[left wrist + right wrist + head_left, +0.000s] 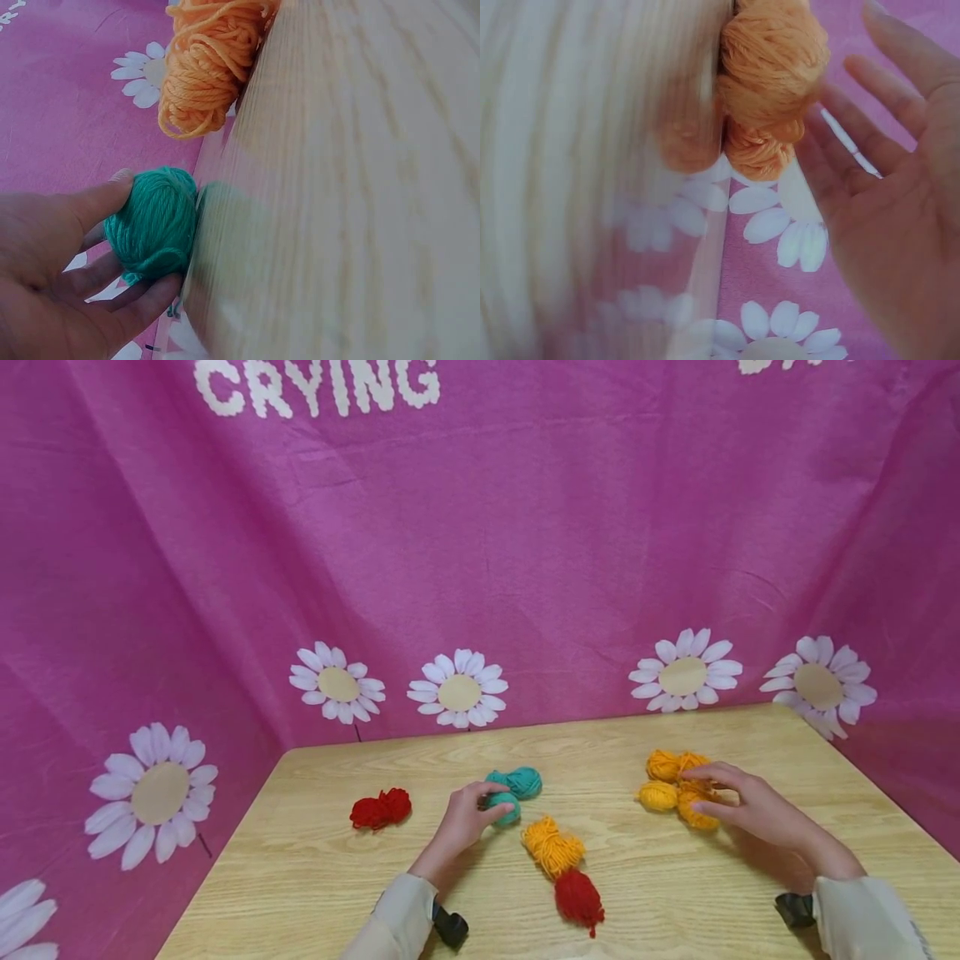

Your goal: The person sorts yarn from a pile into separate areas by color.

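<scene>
Left hand [463, 818], lower centre of head view: thumb and fingers grasping a round green yarn ball [152, 221]. Right hand [761, 810], lower right: fingers loosely extended at clustered orange-yellow yarn balls [658, 796], partly hidden; contact unclear. White lettering [753, 367], upper right, cut off.

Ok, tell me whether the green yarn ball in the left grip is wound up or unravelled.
Wound up. In the left wrist view, the green yarn ball is compact, its strands wrapped closely around it.
</scene>
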Demonstrator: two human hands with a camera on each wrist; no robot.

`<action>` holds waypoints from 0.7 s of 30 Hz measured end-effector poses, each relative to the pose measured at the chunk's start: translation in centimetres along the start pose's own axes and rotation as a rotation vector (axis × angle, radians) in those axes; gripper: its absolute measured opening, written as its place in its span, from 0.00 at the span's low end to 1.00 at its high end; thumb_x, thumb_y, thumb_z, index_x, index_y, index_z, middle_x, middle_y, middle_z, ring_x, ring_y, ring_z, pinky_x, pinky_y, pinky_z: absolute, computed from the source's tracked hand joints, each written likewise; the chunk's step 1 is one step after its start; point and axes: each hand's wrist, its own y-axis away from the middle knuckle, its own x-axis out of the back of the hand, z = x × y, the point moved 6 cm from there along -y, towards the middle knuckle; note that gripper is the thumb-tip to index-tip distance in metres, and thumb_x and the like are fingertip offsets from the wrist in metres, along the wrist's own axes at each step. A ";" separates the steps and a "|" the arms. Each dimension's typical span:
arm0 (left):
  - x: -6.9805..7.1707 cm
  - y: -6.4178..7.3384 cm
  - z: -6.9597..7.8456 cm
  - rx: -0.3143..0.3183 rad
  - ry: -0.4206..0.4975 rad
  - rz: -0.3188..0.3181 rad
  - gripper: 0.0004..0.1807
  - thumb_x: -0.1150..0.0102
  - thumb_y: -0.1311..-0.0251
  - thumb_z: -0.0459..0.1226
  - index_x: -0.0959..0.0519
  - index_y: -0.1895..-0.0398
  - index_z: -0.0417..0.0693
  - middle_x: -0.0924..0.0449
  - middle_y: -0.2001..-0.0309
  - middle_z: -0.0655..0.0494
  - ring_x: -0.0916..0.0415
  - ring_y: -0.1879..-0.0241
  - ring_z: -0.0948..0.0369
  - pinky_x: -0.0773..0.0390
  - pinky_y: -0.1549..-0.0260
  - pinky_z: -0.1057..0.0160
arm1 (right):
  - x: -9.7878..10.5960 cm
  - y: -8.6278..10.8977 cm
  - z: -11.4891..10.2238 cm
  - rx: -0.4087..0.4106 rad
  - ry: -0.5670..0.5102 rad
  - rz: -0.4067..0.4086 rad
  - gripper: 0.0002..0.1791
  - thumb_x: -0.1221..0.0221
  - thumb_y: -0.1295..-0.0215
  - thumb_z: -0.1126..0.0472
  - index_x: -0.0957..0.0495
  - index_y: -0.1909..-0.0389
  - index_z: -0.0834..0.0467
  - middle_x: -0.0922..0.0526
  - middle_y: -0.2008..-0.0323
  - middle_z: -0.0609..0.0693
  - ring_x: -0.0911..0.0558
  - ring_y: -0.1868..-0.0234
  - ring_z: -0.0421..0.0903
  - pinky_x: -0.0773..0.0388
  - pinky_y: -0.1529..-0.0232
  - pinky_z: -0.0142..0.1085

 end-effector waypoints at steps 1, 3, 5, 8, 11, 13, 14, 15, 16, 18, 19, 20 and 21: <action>0.0 0.0 0.0 0.003 -0.002 -0.001 0.17 0.38 0.38 0.42 0.17 0.48 0.46 0.18 0.49 0.46 0.23 0.52 0.53 0.20 0.49 0.52 | 0.0 0.0 -0.2 0.000 0.003 0.010 0.23 0.37 0.36 0.52 0.23 0.42 0.55 0.21 0.41 0.56 0.31 0.46 0.22 0.28 0.49 0.23; 0.0 0.0 0.0 0.003 -0.009 0.000 0.17 0.37 0.38 0.42 0.17 0.49 0.46 0.18 0.49 0.46 0.23 0.52 0.54 0.20 0.50 0.53 | 0.0 -0.1 -0.6 0.012 0.007 0.022 0.22 0.36 0.37 0.52 0.22 0.42 0.54 0.21 0.41 0.56 0.31 0.45 0.24 0.30 0.48 0.21; 0.0 0.1 0.1 0.003 -0.010 0.000 0.17 0.38 0.38 0.42 0.17 0.48 0.45 0.18 0.48 0.46 0.23 0.52 0.54 0.20 0.50 0.53 | -0.1 -0.2 -0.9 0.026 0.013 0.022 0.23 0.35 0.37 0.52 0.22 0.43 0.54 0.21 0.42 0.56 0.31 0.44 0.25 0.31 0.47 0.20; 0.0 0.1 0.1 -0.001 -0.010 0.000 0.17 0.38 0.38 0.42 0.18 0.48 0.45 0.19 0.47 0.45 0.23 0.50 0.53 0.21 0.47 0.52 | -0.2 -0.3 -1.3 0.039 0.013 0.029 0.22 0.34 0.39 0.53 0.22 0.43 0.52 0.20 0.42 0.55 0.32 0.44 0.23 0.34 0.47 0.17; 0.0 0.1 0.1 -0.001 -0.002 0.000 0.17 0.38 0.37 0.42 0.18 0.48 0.45 0.19 0.47 0.45 0.23 0.50 0.53 0.21 0.47 0.51 | -0.4 -0.4 -1.7 0.065 0.002 0.040 0.22 0.33 0.40 0.54 0.21 0.44 0.52 0.20 0.43 0.54 0.33 0.44 0.21 0.37 0.47 0.14; 0.0 0.0 0.1 -0.001 -0.003 0.001 0.17 0.38 0.37 0.42 0.18 0.48 0.45 0.19 0.47 0.46 0.23 0.50 0.53 0.21 0.48 0.52 | -0.5 -0.5 -2.0 0.094 -0.003 0.052 0.22 0.33 0.40 0.55 0.20 0.45 0.52 0.19 0.44 0.54 0.33 0.45 0.20 0.38 0.47 0.13; 0.0 0.0 0.1 -0.002 -0.004 0.001 0.17 0.38 0.37 0.42 0.18 0.48 0.45 0.19 0.47 0.46 0.23 0.50 0.54 0.21 0.48 0.52 | -0.6 -0.5 -2.1 0.107 -0.004 0.053 0.22 0.33 0.40 0.55 0.20 0.45 0.52 0.18 0.45 0.53 0.33 0.45 0.19 0.38 0.47 0.12; 0.0 0.0 0.1 -0.002 -0.005 0.001 0.17 0.38 0.37 0.42 0.17 0.48 0.45 0.19 0.48 0.46 0.23 0.51 0.54 0.21 0.48 0.52 | -0.7 -0.5 -2.3 0.122 -0.008 0.059 0.21 0.33 0.40 0.56 0.20 0.45 0.53 0.18 0.45 0.53 0.33 0.45 0.19 0.38 0.47 0.12; 0.0 0.0 0.1 -0.004 -0.005 0.001 0.16 0.38 0.37 0.42 0.17 0.48 0.45 0.19 0.48 0.46 0.23 0.51 0.54 0.21 0.49 0.52 | -0.7 -0.6 -2.4 0.138 -0.009 0.062 0.21 0.33 0.41 0.57 0.20 0.45 0.54 0.18 0.46 0.53 0.32 0.45 0.19 0.38 0.47 0.11; 0.0 0.0 0.0 -0.004 -0.005 0.001 0.16 0.38 0.37 0.42 0.17 0.49 0.46 0.19 0.48 0.46 0.23 0.51 0.54 0.20 0.49 0.53 | -0.8 -0.7 -2.7 0.158 -0.012 0.068 0.21 0.32 0.41 0.58 0.20 0.46 0.54 0.17 0.47 0.52 0.31 0.46 0.19 0.38 0.47 0.11; 0.0 0.0 0.0 -0.005 -0.005 0.002 0.16 0.38 0.37 0.42 0.17 0.49 0.46 0.19 0.48 0.46 0.23 0.51 0.54 0.20 0.49 0.53 | -0.9 -0.7 -2.8 0.162 -0.016 0.065 0.21 0.32 0.41 0.58 0.20 0.46 0.54 0.17 0.48 0.52 0.31 0.46 0.19 0.37 0.47 0.11; 0.0 0.0 0.0 -0.005 -0.005 0.003 0.16 0.38 0.37 0.42 0.17 0.49 0.46 0.19 0.48 0.46 0.23 0.51 0.54 0.20 0.50 0.53 | -1.0 -0.7 -2.8 0.165 -0.022 0.064 0.21 0.33 0.41 0.58 0.20 0.46 0.55 0.17 0.48 0.52 0.30 0.46 0.20 0.37 0.47 0.11; 0.0 0.0 0.0 -0.005 -0.005 0.004 0.16 0.38 0.37 0.42 0.17 0.49 0.46 0.18 0.48 0.46 0.23 0.52 0.55 0.20 0.50 0.54 | -1.0 -0.8 -2.9 0.168 -0.027 0.062 0.21 0.33 0.41 0.58 0.20 0.46 0.55 0.17 0.48 0.52 0.30 0.46 0.20 0.36 0.47 0.11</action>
